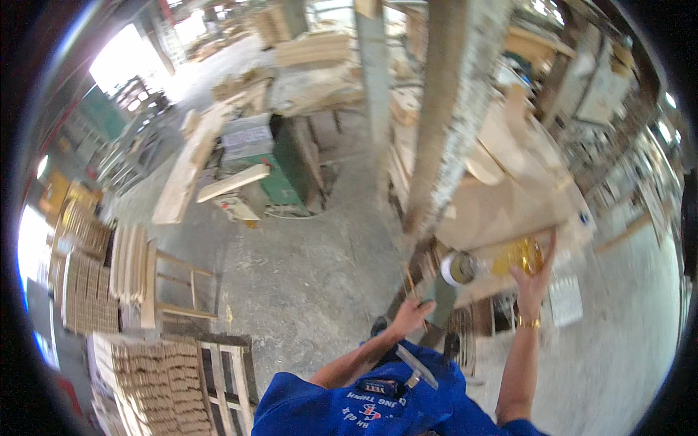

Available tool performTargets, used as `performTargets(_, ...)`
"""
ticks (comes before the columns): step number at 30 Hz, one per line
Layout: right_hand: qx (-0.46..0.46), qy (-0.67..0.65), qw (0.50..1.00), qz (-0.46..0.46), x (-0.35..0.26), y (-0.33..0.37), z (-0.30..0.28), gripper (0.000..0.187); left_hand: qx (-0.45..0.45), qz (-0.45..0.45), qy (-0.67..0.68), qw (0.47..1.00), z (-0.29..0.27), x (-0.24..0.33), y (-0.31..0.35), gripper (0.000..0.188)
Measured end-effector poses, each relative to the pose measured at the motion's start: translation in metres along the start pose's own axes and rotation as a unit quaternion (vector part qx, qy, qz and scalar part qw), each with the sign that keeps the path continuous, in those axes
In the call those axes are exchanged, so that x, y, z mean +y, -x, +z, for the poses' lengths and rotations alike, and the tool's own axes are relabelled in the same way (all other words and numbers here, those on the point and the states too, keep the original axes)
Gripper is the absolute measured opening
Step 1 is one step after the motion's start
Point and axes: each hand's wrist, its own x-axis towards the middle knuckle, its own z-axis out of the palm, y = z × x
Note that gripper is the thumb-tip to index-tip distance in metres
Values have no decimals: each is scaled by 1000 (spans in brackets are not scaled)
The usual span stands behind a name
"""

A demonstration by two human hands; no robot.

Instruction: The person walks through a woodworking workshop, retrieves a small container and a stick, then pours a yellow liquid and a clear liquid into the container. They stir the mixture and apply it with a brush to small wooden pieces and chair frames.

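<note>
My right hand (534, 280), with a gold band at its wrist, is closed around a see-through bottle (522, 256) holding yellow liquid. The bottle is tilted almost flat over the edge of a wooden workbench (472, 221). At its left end shows a round white part (458, 269); whether it belongs to the bottle I cannot tell. Lower and to the left, my left hand (413, 316) is closed on a thin orange-brown stick (408, 279) that pokes out above the fingers. Motion blur hides the stick's exact kind.
A worn post (454, 102) rises beside the workbench, which carries curved wooden pieces (483, 163). Ahead left stands a green machine (280, 174) with boards on it. Stacked wooden parts (149, 381), a pallet (229, 378) and a wooden frame (185, 287) occupy the left side.
</note>
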Motion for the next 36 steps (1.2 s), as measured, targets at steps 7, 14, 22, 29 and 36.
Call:
performTargets(7,-23,92,994,-56,17,5,21,98,-26,-66,-20,997,-12,12,-6,32)
performTargets(14,-13,145,983,-108,23,2,18,96,-32,-49,112,992,0,38,3,42)
performTargets(22,-4,89,994,-58,30,7,16,92,-14,-46,13,999,-10,18,-2,36)
performTargets(29,12,26,1000,-9,25,10,18,92,8,-10,46,999,0,0,-11,37)
performTargets(36,17,120,991,-58,23,8,15,94,22,-27,58,998,0,13,-1,31)
